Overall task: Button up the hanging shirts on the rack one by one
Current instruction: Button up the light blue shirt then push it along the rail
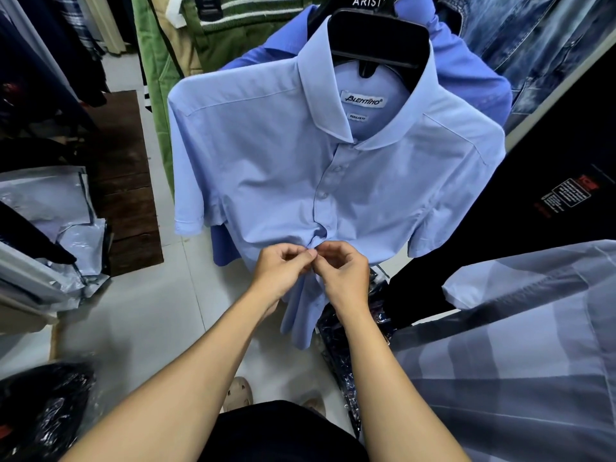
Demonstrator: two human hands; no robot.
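Pinching the placket of the light blue shirt [266, 181] on its black hanger [378, 38], the left hand [283, 271] and right hand [345, 271] meet fingertip to fingertip, directly below the vertical row of closed buttons [322, 195].

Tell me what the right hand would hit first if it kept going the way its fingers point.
Probably the left hand: the right hand points leftward along the light blue shirt, fingertips nearly touching the left's.

Button under pinching fingertips [311, 254] hidden (hanger [378, 38] lettering cut off above)
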